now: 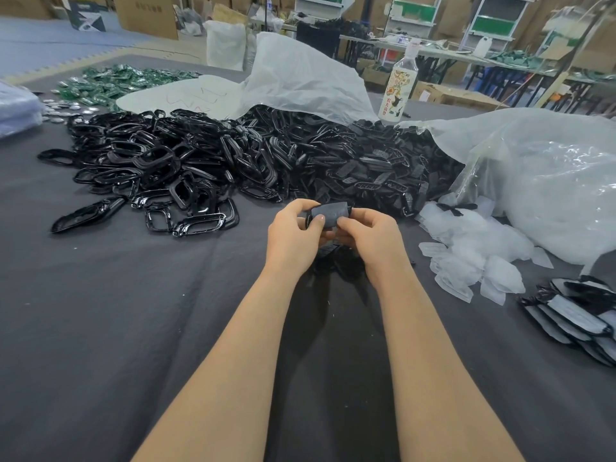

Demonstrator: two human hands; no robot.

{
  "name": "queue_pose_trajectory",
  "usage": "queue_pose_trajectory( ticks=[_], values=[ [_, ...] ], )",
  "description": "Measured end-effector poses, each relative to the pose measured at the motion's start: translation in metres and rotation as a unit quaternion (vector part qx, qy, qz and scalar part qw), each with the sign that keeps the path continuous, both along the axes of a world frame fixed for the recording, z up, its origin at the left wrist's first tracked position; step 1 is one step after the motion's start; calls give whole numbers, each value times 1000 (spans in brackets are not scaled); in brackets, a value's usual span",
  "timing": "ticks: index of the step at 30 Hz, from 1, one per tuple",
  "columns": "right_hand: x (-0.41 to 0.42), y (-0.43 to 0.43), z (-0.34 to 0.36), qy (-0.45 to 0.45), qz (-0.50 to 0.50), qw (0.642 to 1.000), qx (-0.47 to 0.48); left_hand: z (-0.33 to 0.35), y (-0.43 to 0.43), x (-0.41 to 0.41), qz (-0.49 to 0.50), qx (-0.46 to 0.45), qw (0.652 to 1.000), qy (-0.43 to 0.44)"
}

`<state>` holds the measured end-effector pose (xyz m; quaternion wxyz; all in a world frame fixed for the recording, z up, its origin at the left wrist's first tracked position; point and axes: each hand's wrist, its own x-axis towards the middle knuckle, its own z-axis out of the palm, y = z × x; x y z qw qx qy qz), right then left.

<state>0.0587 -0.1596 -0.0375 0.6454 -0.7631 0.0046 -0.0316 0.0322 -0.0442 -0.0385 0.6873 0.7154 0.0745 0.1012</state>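
I pinch the small bagged black part [329,213] between my left hand [291,236] and right hand [371,236], just above the desk [100,328], judging it light and stiff inside slippery film, so best held by its two ends.

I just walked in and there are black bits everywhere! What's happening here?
A person's left hand and right hand pinch one small black part, seemingly wrapped in a frosted bag, above the dark table. Behind lie a heap of black frames and a heap of flat black pieces. Loose little bags sit to the right, and bagged parts are stacked far right.
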Motion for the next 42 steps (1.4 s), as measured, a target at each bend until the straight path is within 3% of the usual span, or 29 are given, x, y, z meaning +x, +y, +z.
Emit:
queue_pose_trajectory(
  ticks=[17,24,33,42],
  values=[
    [2,1,-3,-19,-12,1000,-16,1,0,-1,-2,-9,1000,12],
    [4,6,-4,-41,-43,995,-83,0,-2,-1,-9,23,1000,17],
    [4,7,-1,16,-23,999,24,1,0,-2,10,10,1000,6],
    [3,6,-1,-10,-55,998,10,2,-1,-1,-22,13,1000,-2]
  ],
)
